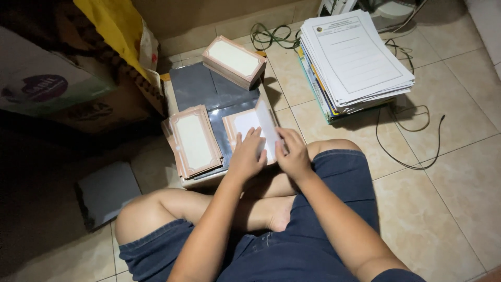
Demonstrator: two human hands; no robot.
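Floor tiles (459, 156) carry everything here, with a person sitting cross-legged in blue shorts at the near edge. Largest of the loose things is a cardboard box (57, 83) at the far left corner, its contents hidden, a yellow bag (117, 31) draped over it. Next comes a thick stack of printed sheets (357, 57) toward the far right, resting on coloured folders, with a thin cable (412, 136) looping on the tiles beside it. A low box (172, 99) topped by a dark grey sheet (209, 91) serves as the work surface in front of the knees. At its far edge sits a squared bundle of cards (234, 61), pink-bordered with pale centres; at its left near corner lies a looser pile of the same cards (193, 141).

Folding seems to be the step in hand: a single card (255, 125) at the right near corner of the box stands half raised along a crease. The left hand (246, 156) lies flat and spread, pressing the card down. The right hand (293, 154) pinches the lifted flap with curled fingers. The next move, by my judgement, calls for a steady press along the crease while the flap stays aligned with the card's border.
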